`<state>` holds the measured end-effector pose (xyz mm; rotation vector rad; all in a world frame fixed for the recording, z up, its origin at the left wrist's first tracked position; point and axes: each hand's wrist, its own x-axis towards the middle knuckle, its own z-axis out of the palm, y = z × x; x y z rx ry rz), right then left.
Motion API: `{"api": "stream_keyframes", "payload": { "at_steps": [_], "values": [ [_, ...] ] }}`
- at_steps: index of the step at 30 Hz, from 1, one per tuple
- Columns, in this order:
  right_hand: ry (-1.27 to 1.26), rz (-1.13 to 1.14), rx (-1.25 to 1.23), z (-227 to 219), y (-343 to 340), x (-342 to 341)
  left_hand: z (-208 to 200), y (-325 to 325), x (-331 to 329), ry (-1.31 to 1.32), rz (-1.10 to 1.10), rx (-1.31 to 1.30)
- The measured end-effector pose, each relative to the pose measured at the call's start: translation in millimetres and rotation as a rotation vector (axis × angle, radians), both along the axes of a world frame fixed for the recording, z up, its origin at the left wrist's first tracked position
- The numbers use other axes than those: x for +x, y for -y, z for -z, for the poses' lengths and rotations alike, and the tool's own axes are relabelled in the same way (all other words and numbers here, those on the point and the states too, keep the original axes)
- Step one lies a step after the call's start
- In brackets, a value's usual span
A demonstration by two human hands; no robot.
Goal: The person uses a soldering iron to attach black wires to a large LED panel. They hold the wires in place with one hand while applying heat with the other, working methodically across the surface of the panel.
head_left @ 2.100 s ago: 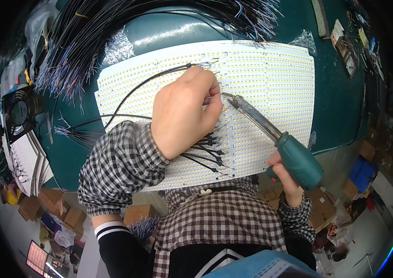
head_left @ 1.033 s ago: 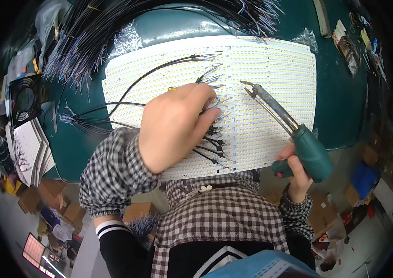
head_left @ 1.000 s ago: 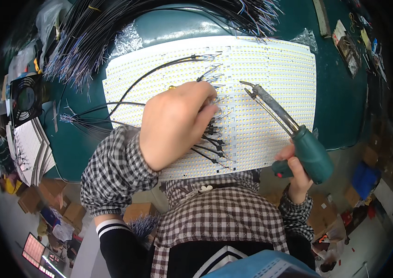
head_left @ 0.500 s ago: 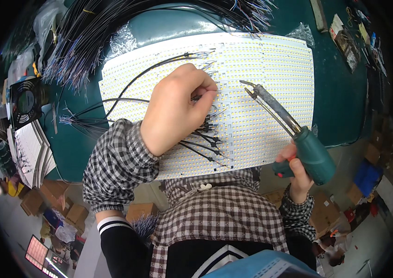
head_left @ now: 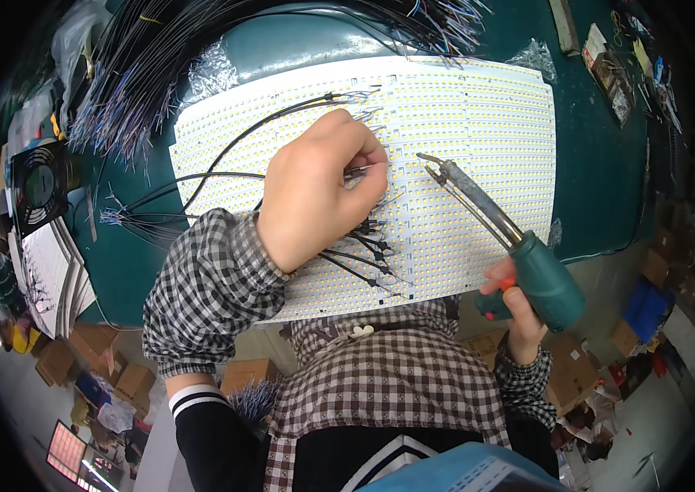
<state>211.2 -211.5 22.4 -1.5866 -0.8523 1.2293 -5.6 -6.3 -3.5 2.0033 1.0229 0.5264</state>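
Observation:
A white sheet of LED boards (head_left: 487, 221), covered in rows of small yellowish LEDs, lies in front of me. Over its middle, my left hand (head_left: 314, 193) is closed in a pinch on the end of a thin wire, mostly hidden by the fingers. Short black cables (head_left: 236, 139) with bared ends run across the left half to a column of pads. My right hand (head_left: 524, 320) grips the handle of a green soldering gun (head_left: 548, 283) near the sheet's front right edge. The gun's bent tip hovers right of my left fingertips, apart from them.
A large bundle of black cables (head_left: 175, 49) arches across the back left of the green table (head_left: 610, 189). At the left stand a black fan (head_left: 40, 184) and a stack of white sheets (head_left: 52, 271). A small worn box (head_left: 610, 82) lies at the back right.
The soldering gun has shifted left, its tip slightly lower and nearer my left hand. My left hand has moved slightly to the right, still pinching.

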Motion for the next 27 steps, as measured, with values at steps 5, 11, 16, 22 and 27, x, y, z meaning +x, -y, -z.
{"api": "stream_keyframes", "payload": {
  "at_steps": [5,11,16,22,27],
  "values": [
    [-0.011,0.017,-0.028,-2.0,-2.2,-3.3,-1.1,-0.1,0.9,-0.076,0.058,0.061],
    [-0.016,0.048,0.013,8.2,7.3,-1.2,-1.7,-1.4,2.6,-0.069,0.063,0.033],
    [0.131,-0.086,0.052,20.0,14.3,8.6,-1.5,-0.4,1.1,-0.05,0.042,0.032],
    [0.095,0.004,-0.043,12.3,8.7,-1.8,-0.4,-0.1,1.9,-0.061,0.049,0.042],
    [0.192,-0.088,0.025,16.7,8.3,1.7,-1.3,0.5,2.1,-0.068,0.04,0.03]
  ]
}}
